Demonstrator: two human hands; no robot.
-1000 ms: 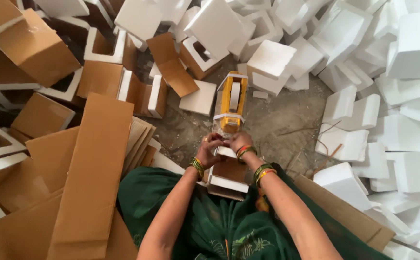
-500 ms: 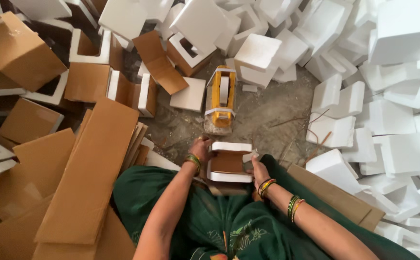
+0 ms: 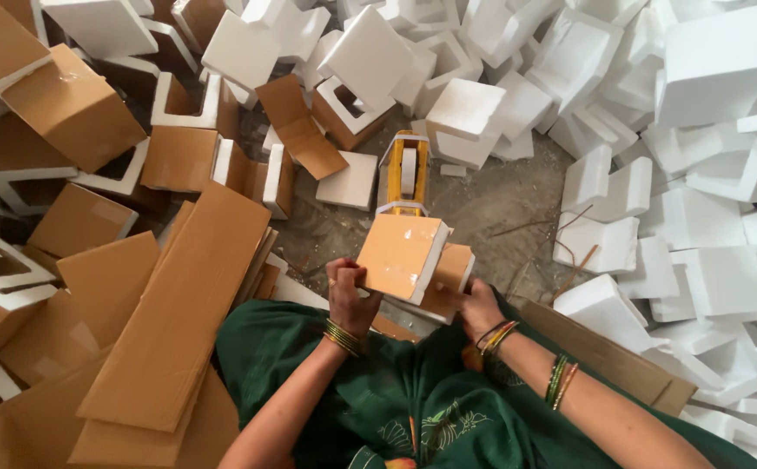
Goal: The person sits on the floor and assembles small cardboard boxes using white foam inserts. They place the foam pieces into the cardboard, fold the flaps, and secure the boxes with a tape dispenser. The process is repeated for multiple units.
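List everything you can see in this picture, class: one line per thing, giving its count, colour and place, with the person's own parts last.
foam block with cardboard face: one, white and tan, centre, held up in both hands
tape dispenser: one, yellow, on the floor beyond the block
white foam pieces: many, heaped top and right
cardboard sheets: several, brown, stacked at left
cardboard-faced foam blocks: many, tan and white, piled upper left
floor: grey, bare patch at centre
green garment: one, over the lap
bangles: several, gold and green, on both wrists
left hand: grips the block's left edge
right hand: supports the block's right side
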